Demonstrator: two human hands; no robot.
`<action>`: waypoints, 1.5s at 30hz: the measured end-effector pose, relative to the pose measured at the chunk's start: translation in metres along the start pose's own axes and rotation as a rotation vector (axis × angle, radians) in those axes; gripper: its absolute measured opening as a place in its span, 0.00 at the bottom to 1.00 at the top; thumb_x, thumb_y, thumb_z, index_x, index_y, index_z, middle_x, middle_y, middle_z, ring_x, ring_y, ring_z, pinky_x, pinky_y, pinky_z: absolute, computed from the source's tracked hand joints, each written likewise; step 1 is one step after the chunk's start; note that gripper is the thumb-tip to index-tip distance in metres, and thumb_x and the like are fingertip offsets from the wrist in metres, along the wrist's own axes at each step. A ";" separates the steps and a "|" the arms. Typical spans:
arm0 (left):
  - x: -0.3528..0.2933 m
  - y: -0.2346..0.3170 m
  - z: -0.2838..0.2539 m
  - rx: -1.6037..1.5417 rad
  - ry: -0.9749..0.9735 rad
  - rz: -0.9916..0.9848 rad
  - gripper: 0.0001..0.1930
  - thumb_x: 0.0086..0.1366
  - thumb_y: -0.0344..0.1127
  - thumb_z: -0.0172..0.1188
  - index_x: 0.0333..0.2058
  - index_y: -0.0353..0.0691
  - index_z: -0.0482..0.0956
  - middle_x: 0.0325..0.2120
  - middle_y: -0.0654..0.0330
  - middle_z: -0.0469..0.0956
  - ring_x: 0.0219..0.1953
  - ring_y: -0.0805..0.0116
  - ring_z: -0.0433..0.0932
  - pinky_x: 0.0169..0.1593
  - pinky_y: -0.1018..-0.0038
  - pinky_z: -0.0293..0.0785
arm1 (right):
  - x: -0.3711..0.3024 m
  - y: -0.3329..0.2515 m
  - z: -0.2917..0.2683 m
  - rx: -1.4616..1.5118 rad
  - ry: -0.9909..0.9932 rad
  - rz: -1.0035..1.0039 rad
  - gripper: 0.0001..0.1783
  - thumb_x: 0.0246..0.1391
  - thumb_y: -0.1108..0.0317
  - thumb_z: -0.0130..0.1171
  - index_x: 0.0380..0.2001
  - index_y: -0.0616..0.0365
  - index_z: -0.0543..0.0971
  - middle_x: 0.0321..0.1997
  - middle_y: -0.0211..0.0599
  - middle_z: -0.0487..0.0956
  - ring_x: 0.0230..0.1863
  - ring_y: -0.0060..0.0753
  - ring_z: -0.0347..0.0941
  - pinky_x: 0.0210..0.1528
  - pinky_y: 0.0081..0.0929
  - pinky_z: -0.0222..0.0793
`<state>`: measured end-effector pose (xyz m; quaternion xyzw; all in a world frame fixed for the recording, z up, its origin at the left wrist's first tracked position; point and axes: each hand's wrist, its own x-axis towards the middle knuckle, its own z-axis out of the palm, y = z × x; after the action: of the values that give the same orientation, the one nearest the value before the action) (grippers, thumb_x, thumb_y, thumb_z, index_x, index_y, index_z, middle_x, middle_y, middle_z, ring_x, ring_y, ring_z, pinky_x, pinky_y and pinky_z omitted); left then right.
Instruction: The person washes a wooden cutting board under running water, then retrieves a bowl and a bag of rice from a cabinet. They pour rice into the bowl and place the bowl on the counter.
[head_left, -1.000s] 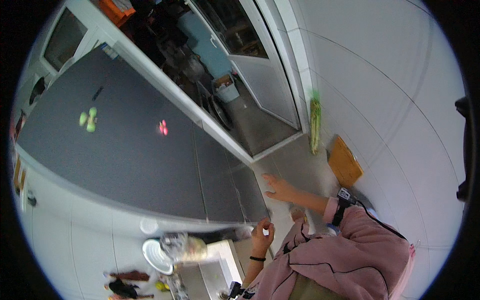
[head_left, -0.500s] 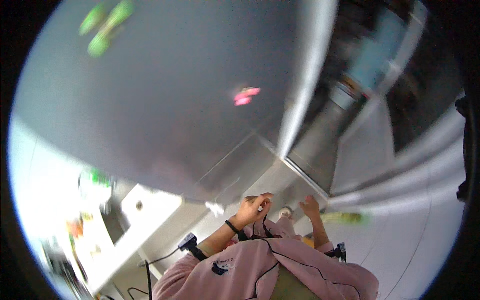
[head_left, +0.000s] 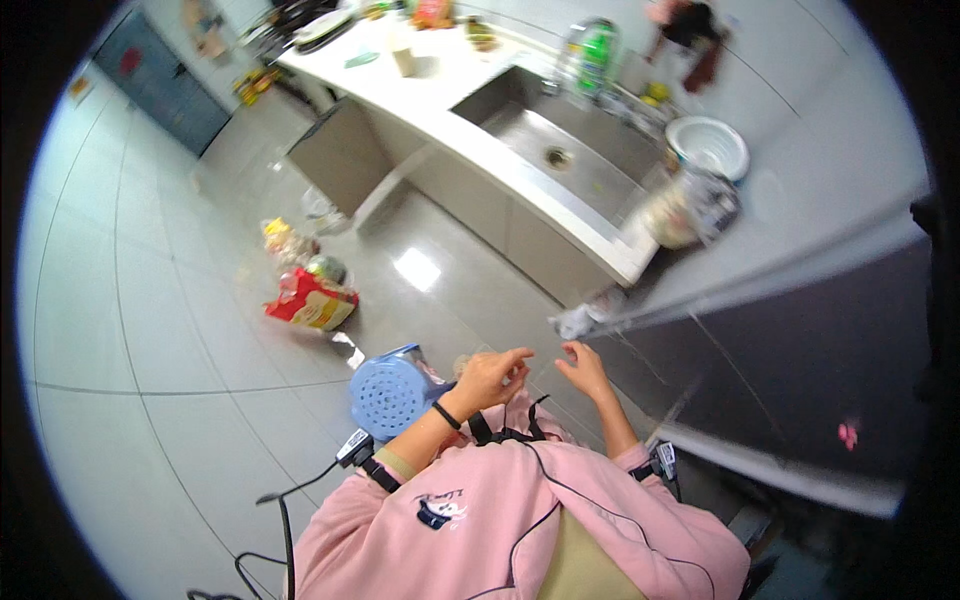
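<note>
1. Head view: the blue stool (head_left: 388,397) is on the floor at near left, beside the left forearm. Its round, holed seat faces up with no clear long axis; its legs are mostly hidden.
2. The left hand (head_left: 490,378) points right, half open with bent fingers, and looks empty.
3. The right hand (head_left: 586,372) points far and slightly left, fingers gently curved and parted from the thumb, also empty; the two hands are apart.
4. Beyond them, a white plastic bag (head_left: 575,321) lies by the near right end of the desk (head_left: 445,76), which runs from far left.
5. The left palm is hidden; the dark panel (head_left: 765,365) at right is cut off.
</note>
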<state>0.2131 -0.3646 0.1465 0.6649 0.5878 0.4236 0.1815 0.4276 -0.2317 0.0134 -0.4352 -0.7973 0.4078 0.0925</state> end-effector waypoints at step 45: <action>-0.009 -0.737 -0.890 0.225 0.983 -1.088 0.15 0.63 0.24 0.57 0.48 0.35 0.72 0.24 0.61 0.80 0.23 0.77 0.78 0.29 0.80 0.74 | 1.119 -0.606 0.640 1.571 0.066 0.983 0.27 0.68 0.53 0.37 0.53 0.71 0.60 0.51 0.69 0.72 0.50 0.63 0.74 0.49 0.58 0.76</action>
<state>-0.9409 -0.4225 0.1104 0.0280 0.8874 0.4600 0.0122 -0.9452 0.0900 -0.1918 -0.5483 -0.0148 0.8118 0.2003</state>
